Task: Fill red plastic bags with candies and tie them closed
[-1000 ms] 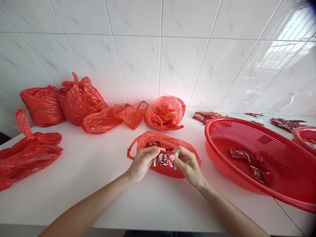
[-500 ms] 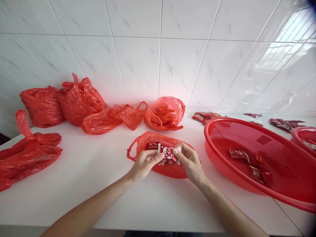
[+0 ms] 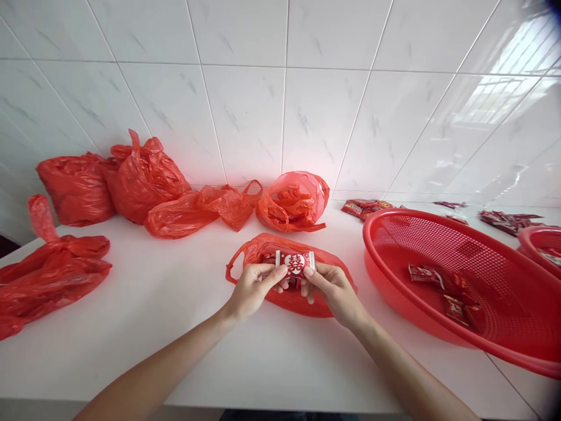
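Both hands pinch a small red and white candy packet [image 3: 295,262] over an open red plastic bag [image 3: 326,266] lying on the white counter. My left hand [image 3: 253,286] grips the packet's lower left edge with thumb and fingers closed. My right hand [image 3: 331,286] grips its lower right edge the same way. The packet stands upright with its printed face toward me. Another red packet shows inside the bag behind my left fingers.
A large red mesh basket [image 3: 442,234] with a few red packets stands at the right, a second basket [image 3: 541,242] behind it. Several tied and open red bags [image 3: 140,181] line the tiled wall and left side. Loose packets [image 3: 363,206] lie near the wall.
The packet was turned in my fingers from tilted and lower to upright and slightly higher over the bag. Both hands stayed in place above the bag.
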The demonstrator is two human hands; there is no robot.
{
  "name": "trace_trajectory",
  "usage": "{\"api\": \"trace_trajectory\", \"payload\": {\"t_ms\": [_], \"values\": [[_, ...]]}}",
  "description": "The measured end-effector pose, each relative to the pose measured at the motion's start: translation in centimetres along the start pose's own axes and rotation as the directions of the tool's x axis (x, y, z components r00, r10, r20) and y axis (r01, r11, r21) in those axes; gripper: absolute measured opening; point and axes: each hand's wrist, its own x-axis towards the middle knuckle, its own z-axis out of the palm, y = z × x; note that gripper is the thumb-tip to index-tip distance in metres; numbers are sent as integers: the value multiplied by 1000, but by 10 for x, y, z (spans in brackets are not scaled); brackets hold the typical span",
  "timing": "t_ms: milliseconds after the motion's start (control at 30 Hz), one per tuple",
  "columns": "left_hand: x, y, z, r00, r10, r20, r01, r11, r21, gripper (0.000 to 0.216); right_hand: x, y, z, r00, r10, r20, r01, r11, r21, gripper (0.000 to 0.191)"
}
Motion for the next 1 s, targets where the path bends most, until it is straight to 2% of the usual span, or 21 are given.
{"api": "trace_trajectory", "payload": {"t_ms": [400,533,733,1000], "values": [[-1,3,0,999,-29,42,31,998,-51,43,1,-2,2,993,114,32,-118,971,208,37],[-2,5,0,999,-9,44,10,1000,-23,42,0,-1,1,996,86,19,-88,980,177,35],[-2,4,-3,999,14,33,-14,1000,10,40,-1,-1,-1,1000,15,25,-16,999,33,37],[-1,4,-5,1000,10,30,-10,1000,6,42,-2,2,-5,1000,-4,-20,4,1000,21,37]]}}
